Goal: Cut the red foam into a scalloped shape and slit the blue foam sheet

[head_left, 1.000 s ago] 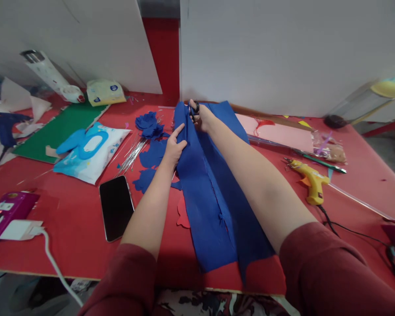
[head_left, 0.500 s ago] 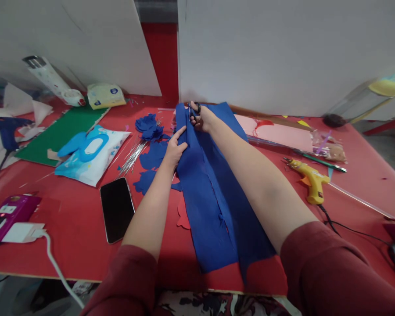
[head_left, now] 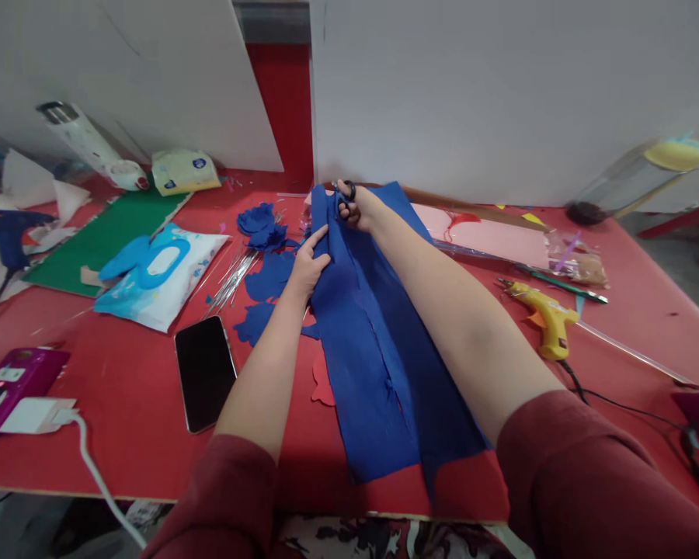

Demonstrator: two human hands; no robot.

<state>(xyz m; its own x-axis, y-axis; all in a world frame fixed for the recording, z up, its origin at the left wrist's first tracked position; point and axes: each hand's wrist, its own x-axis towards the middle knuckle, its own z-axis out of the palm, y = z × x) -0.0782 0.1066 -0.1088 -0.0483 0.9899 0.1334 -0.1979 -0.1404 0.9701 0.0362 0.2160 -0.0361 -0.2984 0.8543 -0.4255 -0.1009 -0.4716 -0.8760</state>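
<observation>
My left hand touches the blue sheet, grip unclear; my right hand grips scissors there. A phone lies left of the sheet.

no text I can read from here, blue marks on the yellow packet, upper left, too small, pale label on the purple box, lower left, unclear

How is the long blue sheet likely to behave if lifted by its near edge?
Probably floppy: the blue sheet bends into folds near the left hand. It is likely light for its size, since its near edge looks thin. It may sag unevenly, as a ragged line runs lengthwise down it, though whether cut or overlap I can't tell.
</observation>
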